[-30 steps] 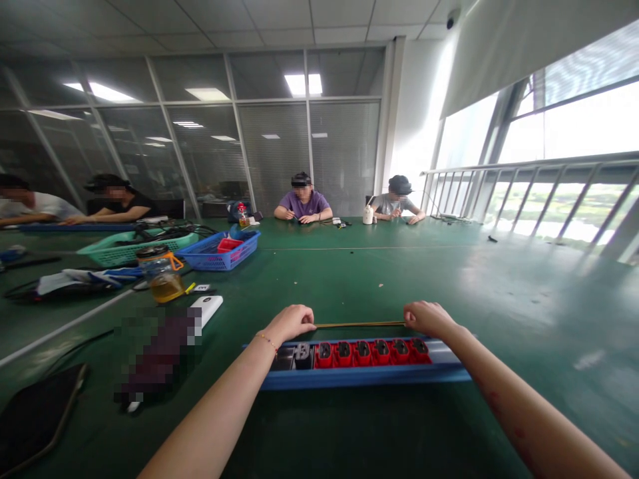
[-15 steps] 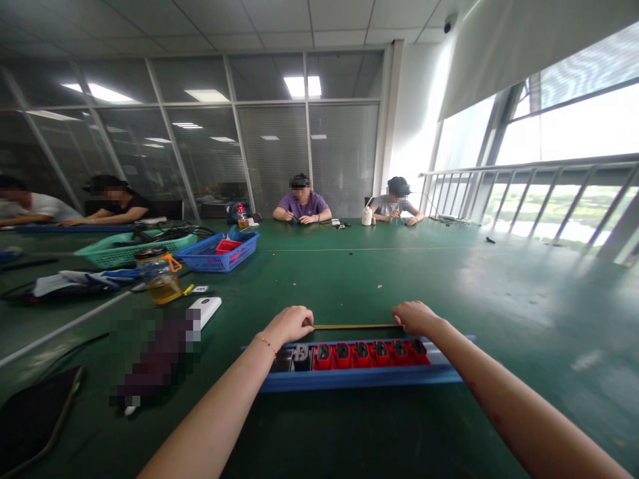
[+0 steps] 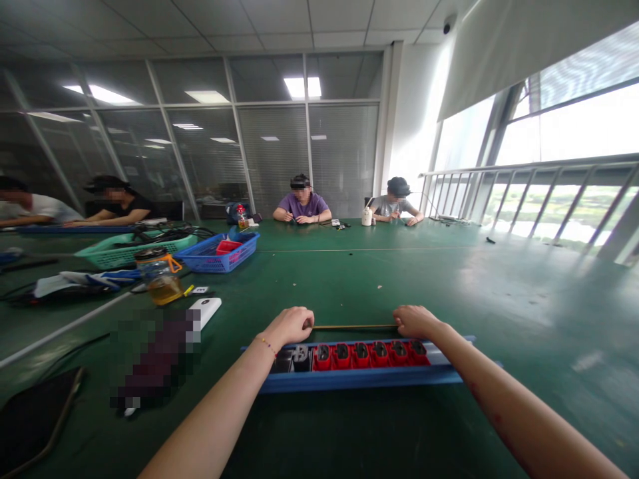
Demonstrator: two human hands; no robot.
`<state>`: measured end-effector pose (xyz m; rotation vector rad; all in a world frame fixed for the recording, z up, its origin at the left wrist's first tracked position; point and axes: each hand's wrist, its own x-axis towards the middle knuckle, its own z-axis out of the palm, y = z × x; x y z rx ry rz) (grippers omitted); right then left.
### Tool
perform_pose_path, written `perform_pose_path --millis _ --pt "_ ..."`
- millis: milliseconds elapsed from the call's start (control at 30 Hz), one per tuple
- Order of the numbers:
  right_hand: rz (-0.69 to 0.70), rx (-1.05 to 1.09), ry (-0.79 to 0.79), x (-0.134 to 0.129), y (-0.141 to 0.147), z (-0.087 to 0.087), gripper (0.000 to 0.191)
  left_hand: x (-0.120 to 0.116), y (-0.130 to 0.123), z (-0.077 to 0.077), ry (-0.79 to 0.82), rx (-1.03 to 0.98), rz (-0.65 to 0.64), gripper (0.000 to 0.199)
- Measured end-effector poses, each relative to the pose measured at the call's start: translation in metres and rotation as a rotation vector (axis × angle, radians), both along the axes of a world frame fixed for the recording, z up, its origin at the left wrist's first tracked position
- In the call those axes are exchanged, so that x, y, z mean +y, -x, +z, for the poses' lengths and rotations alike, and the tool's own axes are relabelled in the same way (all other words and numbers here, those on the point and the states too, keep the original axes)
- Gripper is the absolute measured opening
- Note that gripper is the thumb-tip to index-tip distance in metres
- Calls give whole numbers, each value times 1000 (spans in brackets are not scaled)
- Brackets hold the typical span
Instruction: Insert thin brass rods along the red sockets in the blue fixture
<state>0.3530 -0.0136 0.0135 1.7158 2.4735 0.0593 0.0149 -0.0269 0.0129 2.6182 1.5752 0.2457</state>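
A thin yellowish strip (image 3: 355, 326) stretches taut and nearly level between my two hands, just beyond a long blue tray (image 3: 359, 380). My left hand (image 3: 295, 323) is closed on its left end, and my right hand (image 3: 417, 321) pinches it toward the right. Fingertips of both hands are partly hidden. In the tray stands a row of several red connector housings (image 3: 361, 356) with dark openings, beside a black connector (image 3: 301, 358) at the left. My left wrist and right forearm cover parts of the tray's ends.
To the left lie a white power bank (image 3: 207, 311), a blurred purple item (image 3: 154, 362) and a dark phone (image 3: 37, 419). Farther back are a jar of amber liquid (image 3: 162, 279), a blue basket (image 3: 219, 259) and a green basket (image 3: 104, 253). Several people sit around the green table (image 3: 324, 279).
My right hand has shifted slightly to the left, shortening the visible stretch of strip. The left hand and the tray look unmoved.
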Motion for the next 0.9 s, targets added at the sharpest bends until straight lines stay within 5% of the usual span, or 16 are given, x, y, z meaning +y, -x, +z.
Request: perform_pose_path --millis 600,900 --pt "35 246 -35 -2 -8 -3 26 3 1 -7 3 -49 46 13" --pt "-2 325 -142 -7 -7 2 28 3 -2 -4 129 -234 81 50"
